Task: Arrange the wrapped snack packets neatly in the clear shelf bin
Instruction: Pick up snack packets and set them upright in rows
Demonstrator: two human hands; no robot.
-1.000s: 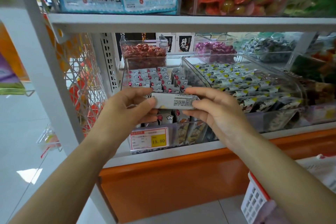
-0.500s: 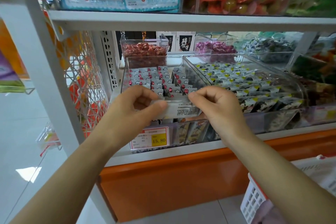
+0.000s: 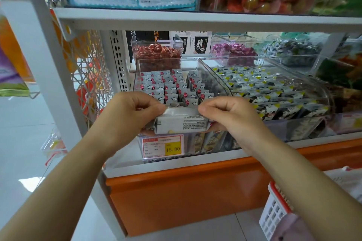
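Observation:
A clear shelf bin holds several rows of upright white snack packets with red dots and cloud marks. At its front edge I hold a white wrapped packet stack with small black print. My left hand grips its left end with curled fingers. My right hand pinches its right end. The stack sits level, just above the bin's front row. The packets beneath it are hidden.
A red and yellow price tag reading 15.80 hangs on the bin front. A second clear bin with yellow-marked packets stands to the right. Candy bins sit behind. A white shelf board runs overhead. A white basket is at lower right.
Both hands have lowered the packet stack a little toward the bin's front and rolled it forward, and the fingers have curled tighter over its top edge.

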